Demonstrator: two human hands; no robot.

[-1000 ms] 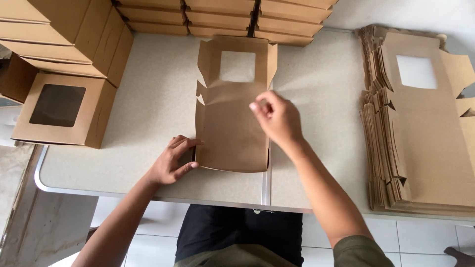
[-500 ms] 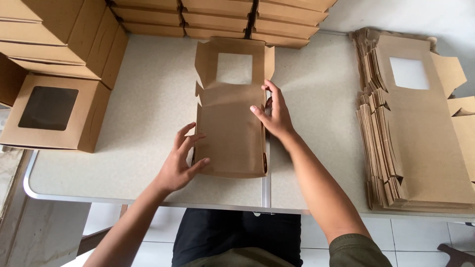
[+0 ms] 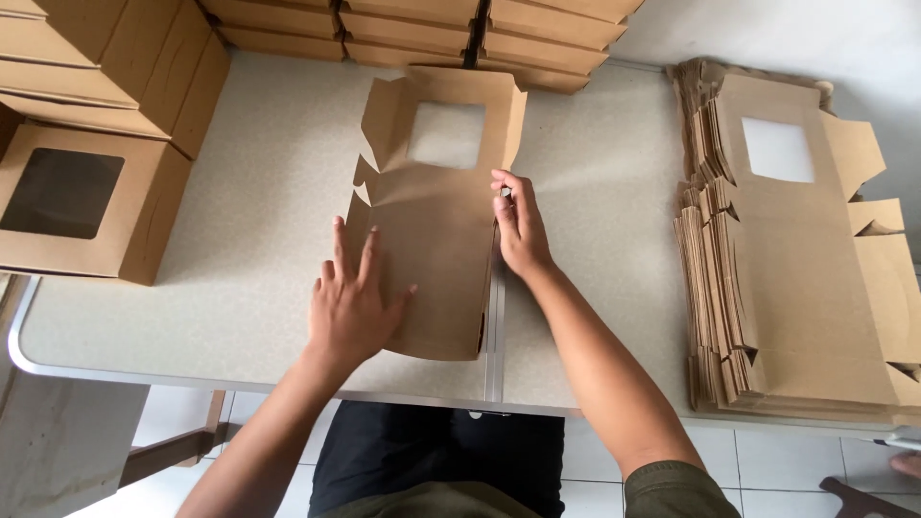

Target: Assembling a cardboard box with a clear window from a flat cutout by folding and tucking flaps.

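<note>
A flat, unfolded brown cardboard box blank (image 3: pixel 427 216) with a square window cut near its far end lies in the middle of the speckled grey table (image 3: pixel 259 201), straddling the metal seam where two tabletops meet. The left hand (image 3: pixel 353 307) rests palm down on the blank's near left part, fingers spread and flat, pressing rather than gripping. The right hand (image 3: pixel 521 225) stands against the blank's right edge about halfway along, fingers extended and close together, touching the cardboard edge without closing around it; neither hand clasps anything. To the right, well apart from the hands, a tall stack of identical flat blanks (image 3: pixel 796 259) sits on the table, the top one showing its pale square window and side flaps. At the left edge stands an assembled brown box with a dark window (image 3: pixel 82 206) in its lid, and behind it more closed brown boxes (image 3: pixel 106 62) are piled. Along the far side of the table runs a row of bundled flat cartons (image 3: pixel 432 24), bound with dark straps. Below the table edge, white floor tiles and the person's dark clothing show.
</note>
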